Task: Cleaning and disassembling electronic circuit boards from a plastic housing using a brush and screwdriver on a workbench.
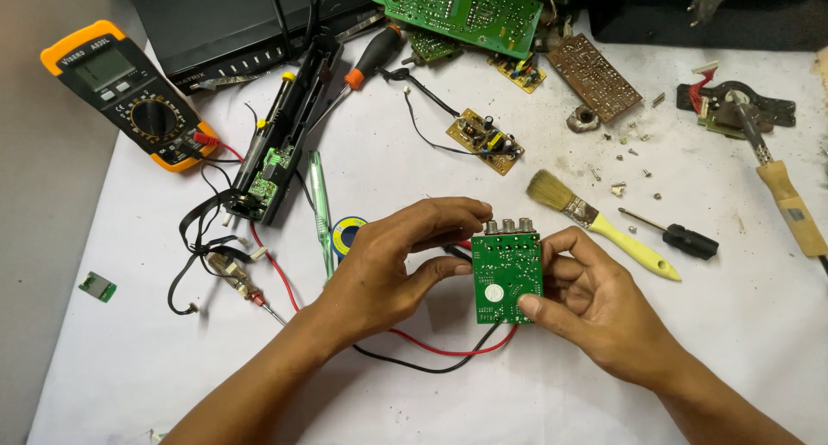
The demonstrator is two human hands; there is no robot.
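- Both hands are holding a small green circuit board (508, 277) just below the middle of the frame, solder side facing up, so I'm guessing this is the look-it-over step
- The left hand (392, 268) is gripping the board's left edge, with its fingers (448, 210) curling over the top near the three round metal jacks (509, 226)
- The right hand (595, 303) is cradling the right edge, thumb (539, 307) pressing on the lower right corner
- So neither hand is loose, both are closing on the board
- Red and black probe leads (431, 350) are running under the board, and the yellow meter (129, 91) is sitting at upper left
- The next move probably calls for freeing one hand, since both are busy
- A paintbrush (595, 221) and a small screwdriver (673, 235) are lying just right of the board
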